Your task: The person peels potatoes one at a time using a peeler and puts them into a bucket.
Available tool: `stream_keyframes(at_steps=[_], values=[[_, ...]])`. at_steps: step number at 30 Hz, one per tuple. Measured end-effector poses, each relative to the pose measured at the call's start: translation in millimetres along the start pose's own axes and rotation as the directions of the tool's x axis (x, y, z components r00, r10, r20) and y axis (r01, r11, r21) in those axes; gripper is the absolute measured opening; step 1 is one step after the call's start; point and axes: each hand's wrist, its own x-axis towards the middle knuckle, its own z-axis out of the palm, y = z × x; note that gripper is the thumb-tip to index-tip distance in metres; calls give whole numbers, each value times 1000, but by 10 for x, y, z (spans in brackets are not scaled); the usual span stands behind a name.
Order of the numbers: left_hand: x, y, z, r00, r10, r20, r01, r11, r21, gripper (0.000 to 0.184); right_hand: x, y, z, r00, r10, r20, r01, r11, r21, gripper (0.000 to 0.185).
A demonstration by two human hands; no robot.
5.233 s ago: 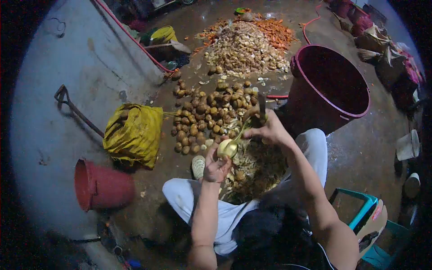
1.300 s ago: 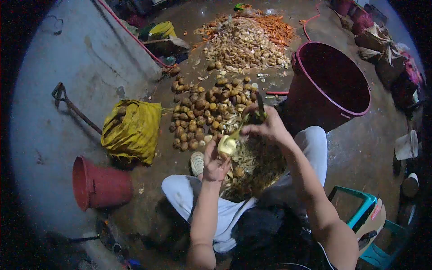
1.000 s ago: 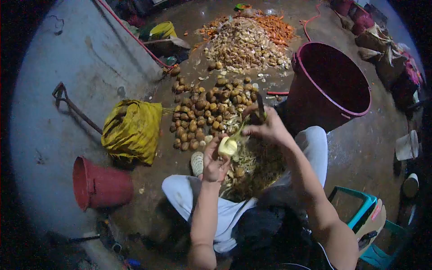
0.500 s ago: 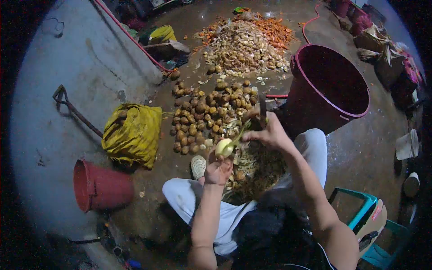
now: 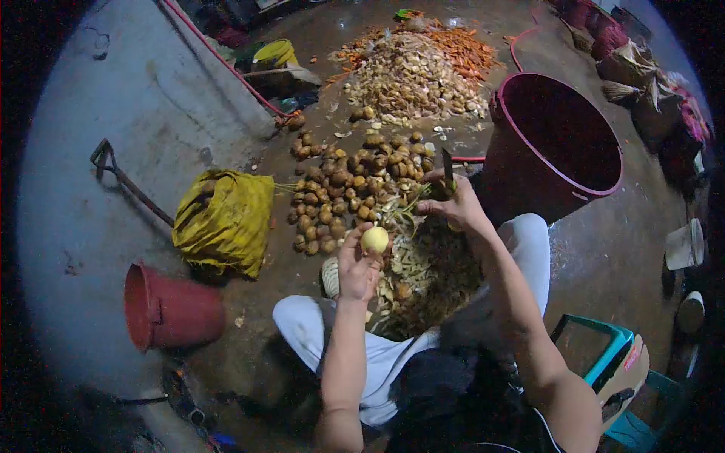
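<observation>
A pale yellow peeled root (image 5: 374, 240) is held up by the fingers of my left hand (image 5: 358, 266). My right hand (image 5: 456, 205), a little to the right and higher, grips a dark-bladed knife (image 5: 448, 167) with its blade pointing up. Greenish peel strips (image 5: 409, 205) hang by the fingertips of my right hand, apart from the root. Beyond my hands lies a heap of brown unpeeled roots (image 5: 340, 181). Under them, between my legs, is a pile of peelings (image 5: 423, 279).
A large maroon tub (image 5: 521, 162) stands at the right. Farther off are a pale heap of cut pieces (image 5: 408, 75) and orange ones (image 5: 464, 53). To the left are a yellow sack (image 5: 226, 226), a red bucket (image 5: 185, 313) and a long-handled tool (image 5: 136, 192).
Half a second ago a peel strip ran from the root to my right hand; now it is off the root. The root shows a rounder, barer face, and my right hand is slightly farther from it.
</observation>
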Motion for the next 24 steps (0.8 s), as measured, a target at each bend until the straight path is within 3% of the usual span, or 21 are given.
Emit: stream_keyframes(at_steps=[2,4,6,7,9,11,13,15,16,19,20,21,23,24], values=[[4,-31,9,1000,-13,-16,14,1000,27,46,13,77,89,984,-176,10,176,984,-22,55],[9,-15,5,999,-23,-35,25,998,58,46,-40,-187,71,978,-196,69,195,981,20,55],[1,-5,5,996,-37,77,15,965,263,51,-85,-319,81,969,-204,141,196,978,65,56],[8,-21,-2,996,-41,79,19,965,263,51,-53,-256,84,970,-200,138,193,979,64,56],[8,-85,-10,993,-20,114,3,989,146,45,55,-9,63,998,-55,8,55,993,-102,54],[-17,-15,35,989,-35,144,24,996,83,45,111,99,-28,997,-70,-25,72,994,87,50],[-39,4,48,983,-61,173,58,998,19,45,10,-143,-26,976,-216,2,216,976,-4,51],[-52,-36,55,993,-111,29,111,994,-18,47,-110,-328,64,944,-319,82,310,945,101,51],[-40,-84,14,993,-113,26,113,993,-19,47,-112,-306,66,962,-246,120,235,967,98,50],[-37,-162,-68,998,-52,32,52,998,-29,52,116,73,11,985,-150,-81,143,986,-87,50],[-49,-122,-28,994,-85,65,95,979,-180,54,109,65,-67,999,-24,-28,25,999,44,53],[-50,-90,-3,988,-117,101,143,935,-324,57,122,119,-55,999,-28,-31,30,998,46,53],[-28,-88,-31,983,-166,77,182,919,-351,58,118,241,-10,981,-178,-79,182,982,48,53],[-6,-78,-32,975,-221,38,217,891,-398,58,44,-30,-76,985,-165,-43,166,986,20,52]])
